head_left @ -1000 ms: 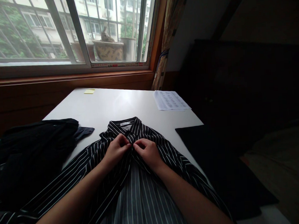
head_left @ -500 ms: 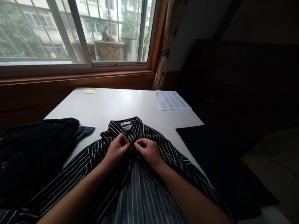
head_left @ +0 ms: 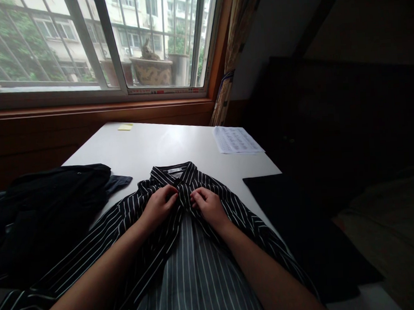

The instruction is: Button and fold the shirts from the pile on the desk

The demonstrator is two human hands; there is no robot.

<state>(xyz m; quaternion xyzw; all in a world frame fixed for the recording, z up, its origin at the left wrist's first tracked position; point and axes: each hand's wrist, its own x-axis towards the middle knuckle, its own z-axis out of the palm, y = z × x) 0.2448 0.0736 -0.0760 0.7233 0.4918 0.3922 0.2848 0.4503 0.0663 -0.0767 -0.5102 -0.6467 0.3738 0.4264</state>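
Head view: striped shirt (head_left: 188, 249) lies beneath the fingers (head_left: 167, 190).

shirt (head_left: 190, 259) on table (head_left: 150, 146); clothes heap (head_left: 52, 216) left; papers (head_left: 238, 140) at far right corner; window (head_left: 150, 32) behind table

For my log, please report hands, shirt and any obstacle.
Left hand and right hand at upper front of striped collared shirt, grips unclear. Shirt on white table, lower front parted. Dark clothing left, apart from hands.

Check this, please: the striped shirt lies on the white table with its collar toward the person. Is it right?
Only the direction is wrong: in the head view, the collar points toward the window. The striped shirt does lie on the white table.
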